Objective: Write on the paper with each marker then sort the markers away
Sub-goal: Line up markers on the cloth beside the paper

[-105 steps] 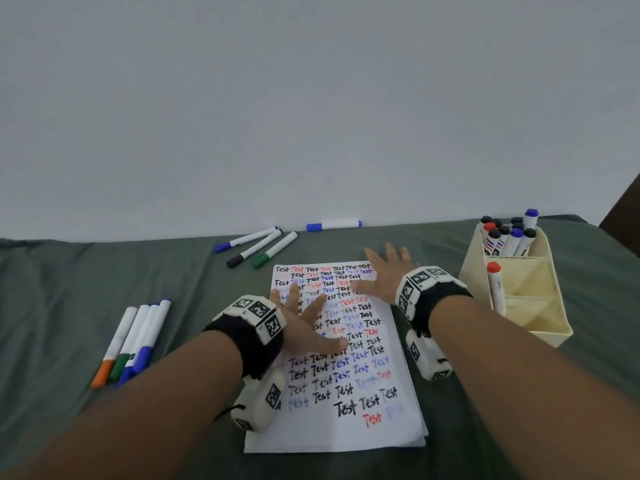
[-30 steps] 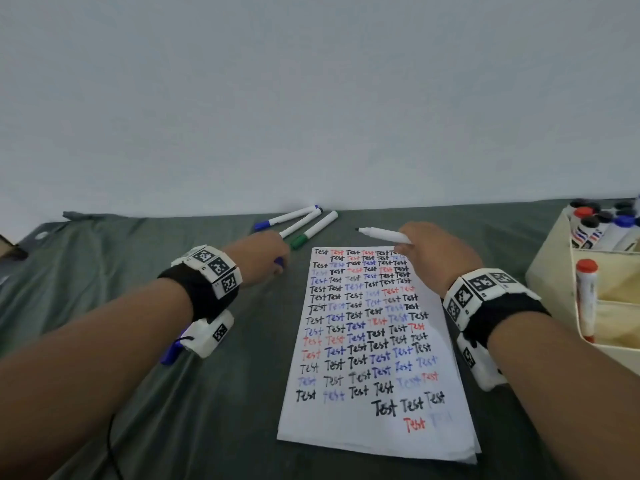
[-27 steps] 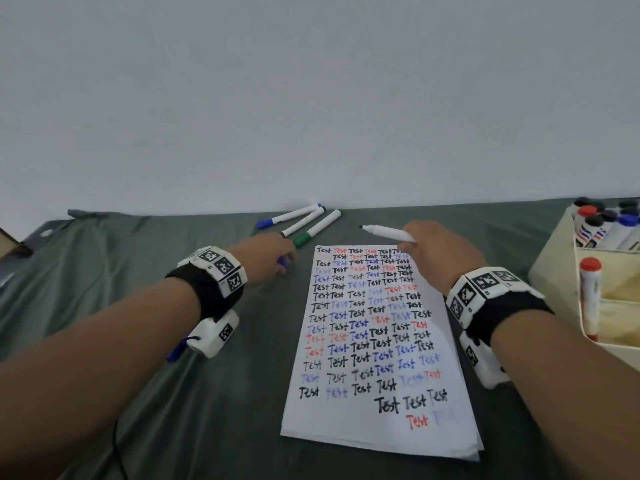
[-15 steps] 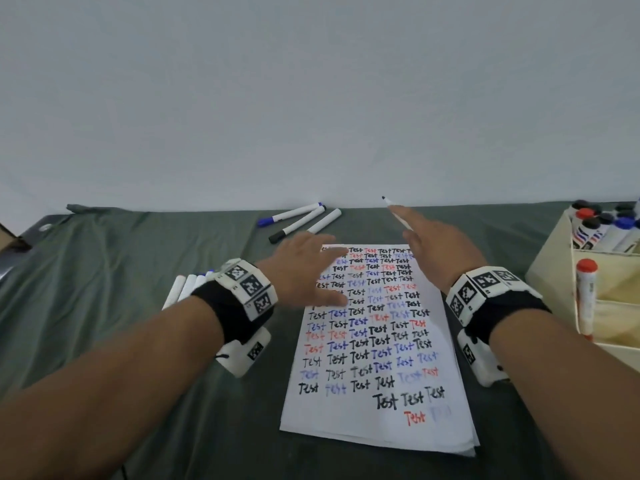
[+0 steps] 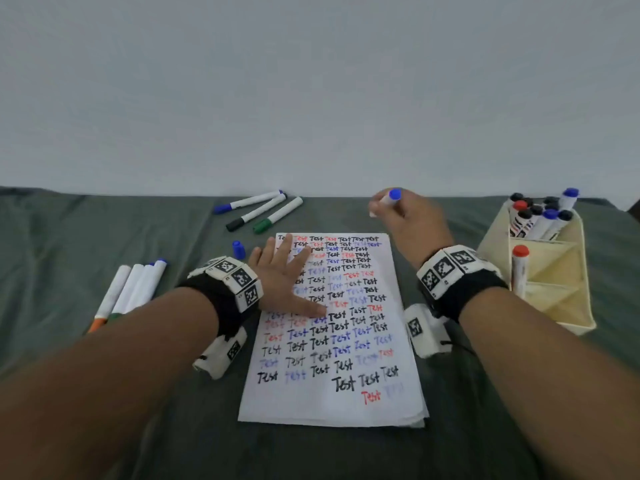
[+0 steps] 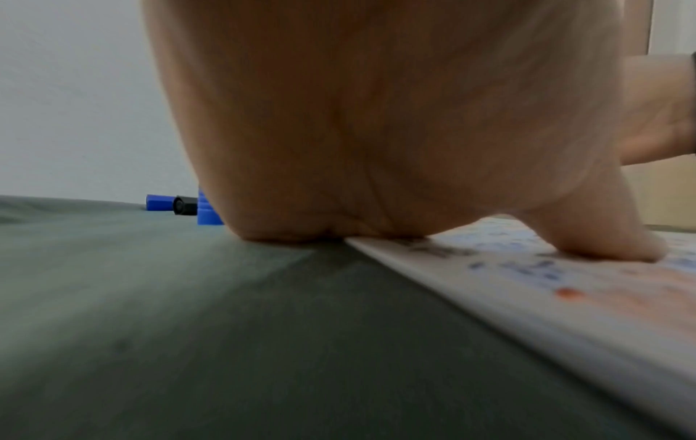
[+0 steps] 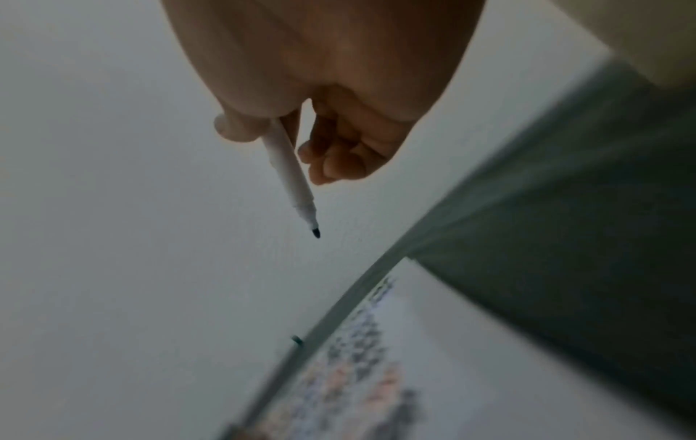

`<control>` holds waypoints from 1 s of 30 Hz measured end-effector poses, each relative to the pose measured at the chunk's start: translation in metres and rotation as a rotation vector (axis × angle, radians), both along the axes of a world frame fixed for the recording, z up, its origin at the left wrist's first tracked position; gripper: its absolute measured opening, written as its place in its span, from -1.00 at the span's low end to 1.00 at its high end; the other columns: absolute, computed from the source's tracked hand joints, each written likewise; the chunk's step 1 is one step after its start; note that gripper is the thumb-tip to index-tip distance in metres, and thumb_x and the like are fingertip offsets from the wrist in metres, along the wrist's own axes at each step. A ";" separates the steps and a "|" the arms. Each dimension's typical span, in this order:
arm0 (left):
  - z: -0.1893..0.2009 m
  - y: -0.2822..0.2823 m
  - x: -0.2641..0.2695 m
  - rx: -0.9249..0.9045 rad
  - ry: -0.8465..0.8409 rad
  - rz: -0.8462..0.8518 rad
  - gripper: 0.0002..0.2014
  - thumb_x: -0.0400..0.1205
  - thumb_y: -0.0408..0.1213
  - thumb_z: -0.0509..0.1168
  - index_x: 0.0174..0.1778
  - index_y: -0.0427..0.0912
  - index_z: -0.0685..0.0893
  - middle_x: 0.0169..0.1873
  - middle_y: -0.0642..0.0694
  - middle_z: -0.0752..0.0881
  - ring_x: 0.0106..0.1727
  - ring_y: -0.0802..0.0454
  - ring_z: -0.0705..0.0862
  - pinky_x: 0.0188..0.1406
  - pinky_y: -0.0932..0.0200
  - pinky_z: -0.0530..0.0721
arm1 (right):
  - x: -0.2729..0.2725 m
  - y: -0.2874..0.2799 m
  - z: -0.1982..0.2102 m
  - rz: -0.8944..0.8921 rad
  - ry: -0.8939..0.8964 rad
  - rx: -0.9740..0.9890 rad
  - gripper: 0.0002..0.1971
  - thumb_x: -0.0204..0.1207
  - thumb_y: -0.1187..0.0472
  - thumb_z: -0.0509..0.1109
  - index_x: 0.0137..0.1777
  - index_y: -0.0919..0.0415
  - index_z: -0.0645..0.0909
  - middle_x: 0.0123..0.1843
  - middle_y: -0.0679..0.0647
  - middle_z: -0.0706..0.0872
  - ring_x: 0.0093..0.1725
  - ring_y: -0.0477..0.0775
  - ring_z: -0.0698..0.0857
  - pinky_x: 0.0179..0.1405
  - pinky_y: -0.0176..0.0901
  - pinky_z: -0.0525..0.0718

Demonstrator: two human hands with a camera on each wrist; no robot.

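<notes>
**Uncapped blue marker raised, paper pinned**

My left hand lies flat with fingers spread on the paper, I judge to keep it from sliding. My right hand grips the blue marker beyond the paper's far edge; its cap stands left of the sheet. Only the right wrist view shows the bare tip; the head view shows the organizer far right.

We seem to be at a plain indoor recording setup: a desk under green cloth against a bare white wall, a cream organizer at right; nothing settles home or office.
</notes>
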State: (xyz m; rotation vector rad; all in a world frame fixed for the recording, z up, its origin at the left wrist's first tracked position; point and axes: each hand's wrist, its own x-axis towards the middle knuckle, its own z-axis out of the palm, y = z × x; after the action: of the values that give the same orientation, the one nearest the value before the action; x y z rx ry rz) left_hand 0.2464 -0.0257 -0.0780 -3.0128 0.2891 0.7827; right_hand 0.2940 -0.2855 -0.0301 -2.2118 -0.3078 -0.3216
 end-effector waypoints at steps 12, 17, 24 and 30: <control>0.010 -0.005 -0.004 0.008 0.040 0.009 0.38 0.07 0.84 -0.04 0.64 0.21 -0.53 0.64 -0.08 -0.58 0.68 -0.23 -0.50 0.68 -0.31 -0.33 | 0.009 -0.014 -0.043 -0.161 0.428 0.824 -0.81 0.38 0.39 0.63 -0.18 0.22 0.65 -0.28 0.12 0.76 -0.20 0.14 0.76 -0.01 0.06 0.82; 0.011 -0.005 -0.004 0.008 0.051 0.014 0.38 0.06 0.85 -0.02 0.63 0.23 -0.54 0.63 -0.07 -0.60 0.68 -0.22 -0.51 0.67 -0.31 -0.34 | 0.010 -0.015 -0.053 -0.152 0.377 0.603 -0.67 0.18 0.09 0.70 -0.14 0.13 0.67 -0.21 0.25 0.80 -0.25 0.14 0.79 -0.05 0.19 0.81; 0.008 -0.005 -0.003 0.001 0.056 0.021 0.40 -0.01 0.87 -0.06 0.61 0.26 -0.57 0.62 -0.05 -0.62 0.67 -0.20 -0.54 0.65 -0.30 -0.37 | 0.009 -0.015 -0.053 -0.164 0.331 0.502 -0.79 0.16 -0.03 0.67 -0.28 -0.16 0.69 -0.22 0.10 0.83 -0.22 0.15 0.83 0.01 0.29 0.83; 0.007 -0.005 -0.003 -0.009 0.049 0.029 0.44 -0.07 0.89 -0.09 0.61 0.27 -0.56 0.62 -0.03 -0.62 0.67 -0.19 -0.54 0.65 -0.29 -0.38 | 0.006 -0.014 -0.053 -0.149 0.316 0.445 -0.82 0.18 -0.04 0.63 -0.29 -0.20 0.67 -0.27 -0.03 0.81 -0.21 0.04 0.81 0.02 0.27 0.82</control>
State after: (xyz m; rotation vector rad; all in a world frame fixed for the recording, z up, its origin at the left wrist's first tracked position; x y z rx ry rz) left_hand 0.2436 -0.0307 -0.0713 -3.0164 0.2511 0.8607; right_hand 0.3004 -0.2993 -0.0831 -1.8102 0.0959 -0.1013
